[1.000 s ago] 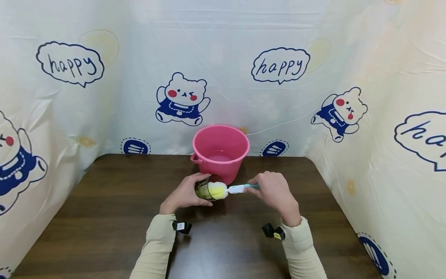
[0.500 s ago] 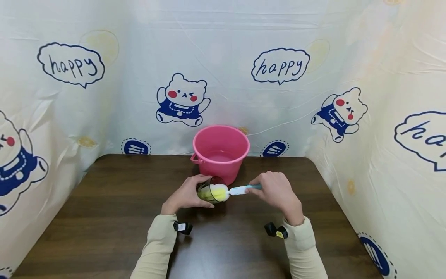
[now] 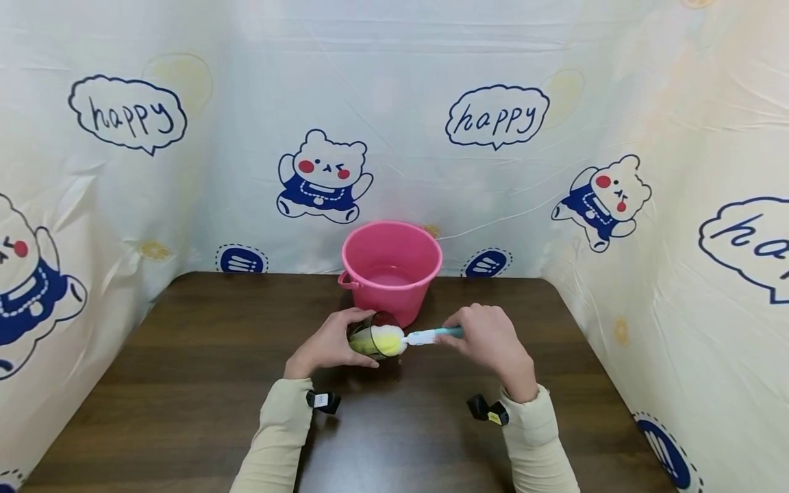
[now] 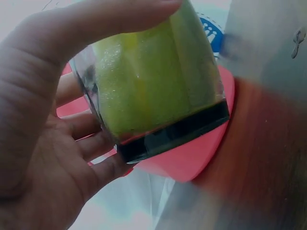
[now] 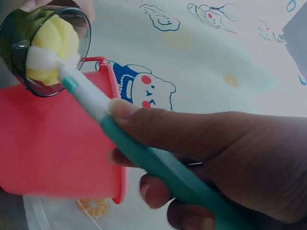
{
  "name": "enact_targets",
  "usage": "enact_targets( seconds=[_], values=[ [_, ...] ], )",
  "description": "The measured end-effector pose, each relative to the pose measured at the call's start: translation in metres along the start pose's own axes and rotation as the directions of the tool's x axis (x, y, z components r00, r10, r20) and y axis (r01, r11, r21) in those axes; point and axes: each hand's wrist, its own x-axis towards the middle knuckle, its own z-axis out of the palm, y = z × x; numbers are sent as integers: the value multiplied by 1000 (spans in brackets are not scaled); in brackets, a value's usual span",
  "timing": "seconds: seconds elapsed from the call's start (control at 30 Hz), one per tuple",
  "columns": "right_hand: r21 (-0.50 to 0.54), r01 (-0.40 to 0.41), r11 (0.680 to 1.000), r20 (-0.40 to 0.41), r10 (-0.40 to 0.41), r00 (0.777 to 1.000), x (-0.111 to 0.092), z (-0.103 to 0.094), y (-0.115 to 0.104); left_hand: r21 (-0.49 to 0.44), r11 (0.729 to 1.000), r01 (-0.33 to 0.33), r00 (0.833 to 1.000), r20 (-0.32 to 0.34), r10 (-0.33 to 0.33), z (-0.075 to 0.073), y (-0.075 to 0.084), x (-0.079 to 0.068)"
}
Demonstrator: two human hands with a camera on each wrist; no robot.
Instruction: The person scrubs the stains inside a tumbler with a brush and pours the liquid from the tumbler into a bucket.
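Observation:
My left hand [image 3: 329, 344] grips a dark, see-through drinking glass [image 4: 201, 72] tipped on its side, its mouth facing right. Thumb and fingers wrap round the glass in the left wrist view. Inside it sits the yellow and white sponge head [image 5: 57, 36] of a cup brush, part of it showing at the rim. The brush's white and teal handle [image 5: 139, 148] is held by my right hand [image 3: 493, 342], thumb along the top and fingers curled beneath. Both hands are above the table, just in front of a pink bucket [image 3: 394, 298].
The pink bucket stands upright at the back middle of the dark wooden table [image 3: 203, 356], its handle hanging at the left. A printed cloth [image 3: 407, 89] with bears and writing closes off the back and both sides.
The glass and both hands have shifted slightly to the right since one second ago. The sponge stays in the glass, and both grips are kept. The bucket has not moved.

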Motion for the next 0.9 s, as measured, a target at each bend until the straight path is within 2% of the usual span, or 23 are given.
enact_targets(
  seconds=[0.13, 0.2, 0.33, 0.43, 0.57, 0.7, 0.8, 0.9],
  values=[
    [-39, 41, 998, -84, -44, 996, 4, 3, 0, -6, 1000, 13, 999, -36, -14, -3, -1, -1],
    [-45, 30, 999, -98, -35, 995, 5, 5, -1, -9, 1000, 11, 999, -44, -11, -6, -2, -1],
    [-49, -2, 999, -55, 0, 998, 4, 4, -3, -6, 1000, 3, 999, -39, -3, -7, -1, -1],
    [-37, 14, 999, -17, -14, 1000, 1, 0, -4, -4, 1000, -2, 999, -35, 2, -5, -1, 0],
    [-32, 44, 999, -49, -46, 998, 1, -1, -2, -7, 1000, -1, 999, -33, 1, -2, -1, 1],
    [-31, 9, 999, -85, -12, 996, 2, 3, 0, -19, 1000, 6, 999, -54, -7, -1, -3, 1],
    [-33, -7, 999, -64, 5, 998, 2, 4, 0, -28, 1000, 13, 998, -64, -15, -1, -4, 1],
    [-46, 11, 999, -41, -13, 999, -1, 1, 0, -25, 1000, 1, 998, -58, -3, 0, -3, 2]
  ],
)
